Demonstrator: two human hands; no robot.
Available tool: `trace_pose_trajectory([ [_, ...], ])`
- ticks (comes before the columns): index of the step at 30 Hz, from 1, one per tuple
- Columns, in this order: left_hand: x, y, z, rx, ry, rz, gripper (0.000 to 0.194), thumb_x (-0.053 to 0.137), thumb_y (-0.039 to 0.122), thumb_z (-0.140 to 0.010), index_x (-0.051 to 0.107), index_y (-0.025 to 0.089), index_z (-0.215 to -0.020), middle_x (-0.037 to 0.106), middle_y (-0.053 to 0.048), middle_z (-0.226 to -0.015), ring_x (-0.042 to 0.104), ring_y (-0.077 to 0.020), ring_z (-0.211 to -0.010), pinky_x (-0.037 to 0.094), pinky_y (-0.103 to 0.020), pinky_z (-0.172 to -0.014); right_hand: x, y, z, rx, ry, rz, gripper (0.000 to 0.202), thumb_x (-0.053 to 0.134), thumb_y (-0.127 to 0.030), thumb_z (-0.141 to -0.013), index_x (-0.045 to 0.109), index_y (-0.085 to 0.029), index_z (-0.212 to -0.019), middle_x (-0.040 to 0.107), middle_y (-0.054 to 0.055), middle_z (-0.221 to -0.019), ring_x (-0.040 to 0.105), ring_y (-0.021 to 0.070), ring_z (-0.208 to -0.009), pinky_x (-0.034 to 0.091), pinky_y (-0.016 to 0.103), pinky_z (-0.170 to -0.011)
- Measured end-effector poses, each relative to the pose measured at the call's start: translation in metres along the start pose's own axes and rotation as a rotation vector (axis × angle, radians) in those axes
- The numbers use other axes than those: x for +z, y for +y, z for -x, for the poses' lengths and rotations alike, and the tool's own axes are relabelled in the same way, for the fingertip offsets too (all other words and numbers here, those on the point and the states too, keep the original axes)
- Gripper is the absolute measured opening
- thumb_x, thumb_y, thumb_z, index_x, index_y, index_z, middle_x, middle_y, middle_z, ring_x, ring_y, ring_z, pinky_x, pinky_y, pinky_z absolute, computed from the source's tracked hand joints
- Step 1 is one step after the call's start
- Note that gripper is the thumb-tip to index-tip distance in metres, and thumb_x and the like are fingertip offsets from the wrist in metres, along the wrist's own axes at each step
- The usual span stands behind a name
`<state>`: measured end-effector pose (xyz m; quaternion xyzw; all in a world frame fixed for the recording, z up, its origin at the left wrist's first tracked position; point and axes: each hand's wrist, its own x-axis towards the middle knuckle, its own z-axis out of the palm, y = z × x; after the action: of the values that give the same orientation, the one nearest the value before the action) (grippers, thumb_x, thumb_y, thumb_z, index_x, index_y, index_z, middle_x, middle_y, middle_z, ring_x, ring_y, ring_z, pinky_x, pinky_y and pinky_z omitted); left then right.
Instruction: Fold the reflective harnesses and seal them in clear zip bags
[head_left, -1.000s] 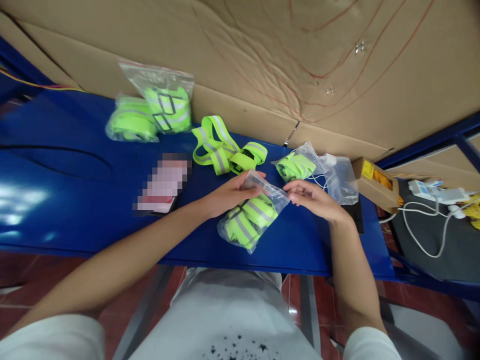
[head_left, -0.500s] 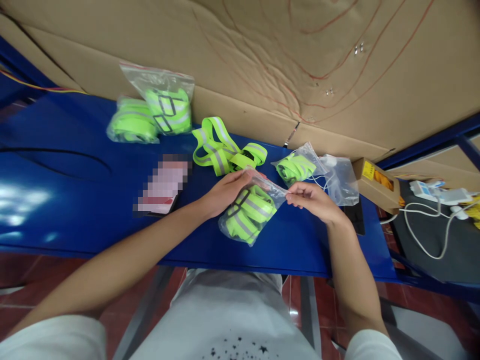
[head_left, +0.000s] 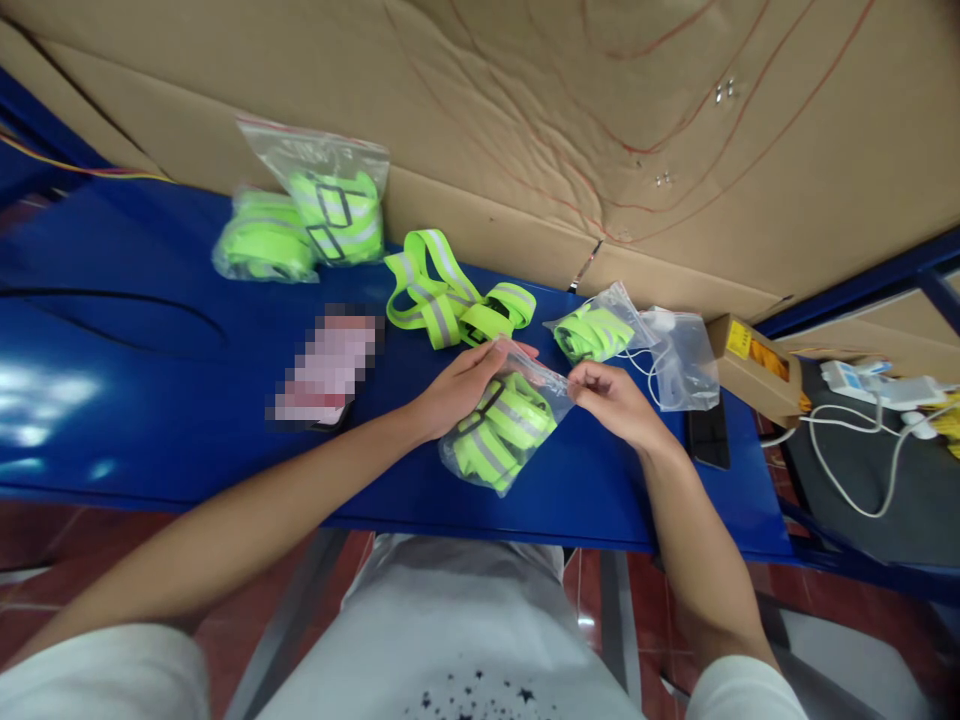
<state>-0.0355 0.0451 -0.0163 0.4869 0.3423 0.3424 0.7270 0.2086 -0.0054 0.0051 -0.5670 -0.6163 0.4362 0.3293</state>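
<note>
Between my hands is a clear zip bag [head_left: 501, 430] with a folded yellow-green reflective strap inside. My left hand [head_left: 466, 385] is closed on the bag's upper left edge, thumb on top and fingers partly hidden behind it. My right hand [head_left: 606, 398] pinches the bag's right top corner at the zip. Just beyond the bag lies a loose reflective strap [head_left: 442, 305] in loops. A smaller bagged strap [head_left: 592, 333] lies behind my right hand.
Two more bagged straps [head_left: 337, 215] stand at the back left against the cardboard. A phone with a blurred screen [head_left: 326, 370] lies left on the blue table [head_left: 150, 400]. At right are an empty clear bag [head_left: 684, 365], a dark phone [head_left: 709, 435], a cardboard box [head_left: 757, 370] and white cables [head_left: 847, 450].
My right hand has shifted slightly left along the bag's top edge, its fingers more curled. The left hand still holds the bag in about the same place.
</note>
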Motion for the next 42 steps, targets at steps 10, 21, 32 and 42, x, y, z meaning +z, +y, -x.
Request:
trace_pose_trajectory([
  [10,0.001,-0.002,0.0,0.025,0.001,-0.081,0.055,0.057,0.068,-0.096,0.075,0.021,-0.118,0.079,-0.006,-0.109,0.072,-0.0219,-0.103,0.055,-0.029,-0.093,0.014,-0.001,-0.002,-0.032,-0.023,-0.078,0.018,0.067,-0.036,-0.085,0.062,-0.018,-0.082,0.056,-0.003,-0.072,0.048,0.0107,-0.065,0.035,0.025,-0.062],
  [21,0.002,-0.003,0.001,0.024,-0.057,-0.132,0.056,0.054,0.069,-0.097,0.075,0.021,-0.118,0.078,-0.007,-0.108,0.07,-0.0228,-0.103,0.054,-0.031,-0.093,0.026,0.001,-0.005,-0.04,-0.014,-0.166,0.015,0.066,-0.032,-0.083,0.059,-0.02,-0.079,0.055,-0.004,-0.068,0.046,0.0107,-0.062,0.034,0.025,-0.059],
  [32,0.005,-0.004,0.003,0.047,-0.121,-0.244,0.063,0.05,0.071,-0.097,0.073,0.02,-0.126,0.076,-0.007,-0.114,0.068,-0.022,-0.103,0.052,-0.03,-0.091,0.031,0.003,-0.003,-0.041,-0.037,-0.151,0.017,0.068,-0.036,-0.085,0.062,-0.02,-0.083,0.059,-0.003,-0.073,0.049,0.0118,-0.065,0.036,0.026,-0.062],
  [42,0.003,-0.014,0.002,0.172,-0.303,-0.275,0.073,0.082,0.045,-0.083,0.055,0.019,-0.146,0.068,-0.012,-0.137,0.064,-0.0281,-0.125,0.05,-0.04,-0.107,0.038,0.001,-0.003,-0.034,0.017,-0.157,0.016,0.069,-0.034,-0.082,0.062,-0.02,-0.08,0.058,-0.004,-0.068,0.046,0.0103,-0.06,0.035,0.025,-0.059],
])
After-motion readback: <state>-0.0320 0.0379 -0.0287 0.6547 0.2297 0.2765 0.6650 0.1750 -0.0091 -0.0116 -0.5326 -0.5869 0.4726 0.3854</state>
